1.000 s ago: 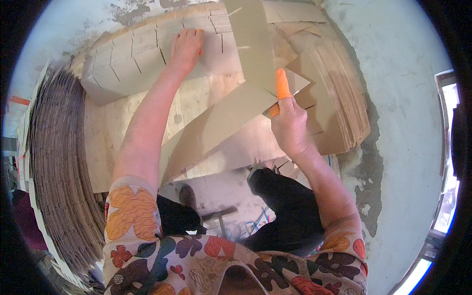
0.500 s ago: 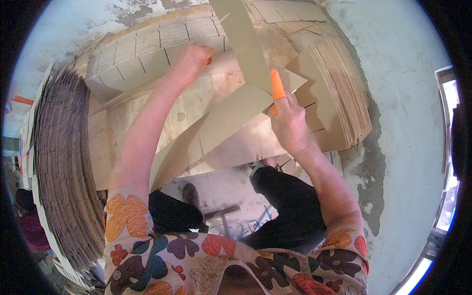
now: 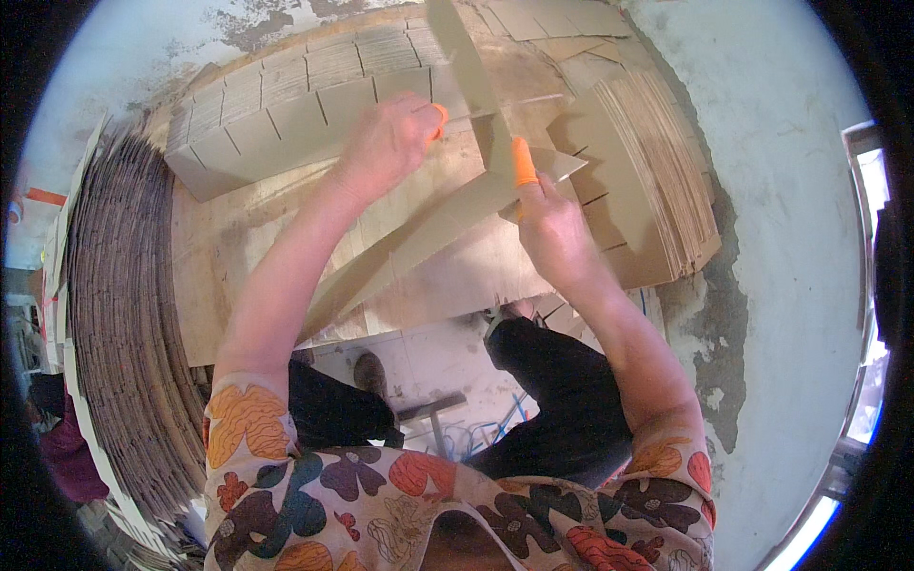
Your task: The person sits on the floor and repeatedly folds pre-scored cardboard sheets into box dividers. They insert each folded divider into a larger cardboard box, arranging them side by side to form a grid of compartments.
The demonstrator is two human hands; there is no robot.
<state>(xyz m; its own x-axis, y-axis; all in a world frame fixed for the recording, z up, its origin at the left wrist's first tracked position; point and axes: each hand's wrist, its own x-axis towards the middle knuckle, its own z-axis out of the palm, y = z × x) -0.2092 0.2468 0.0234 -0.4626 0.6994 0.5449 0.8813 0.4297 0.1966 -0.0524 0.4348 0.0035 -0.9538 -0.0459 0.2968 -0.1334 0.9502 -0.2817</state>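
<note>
In the head view, two plain cardboard strips are seen above the tabletop [image 3: 214,290], toward its right half, meeting at the right hand [image 3: 555,228]. By this hand they are pinched at the meeting place, with its fingers closed together and one digit, in an orange cover [image 3: 525,162], laid upward along the cardboard. The upper strip [image 3: 465,71] is long, smooth and grey-tan, and is reached out toward the far edge; the lower strip [image 3: 428,228] is slanted down to the near edge, with its face partly shaded. A pointed corner is shown just right of the orange cover. The left hand [image 3: 395,138] is held near the upper strip, its fingers curled; whether something is pinched by them cannot be told. Along the far edge, toward the left corner, a slotted stack [image 3: 314,114] is laid; by the right edge another cardboard stack [image 3: 657,181] is placed.
</note>
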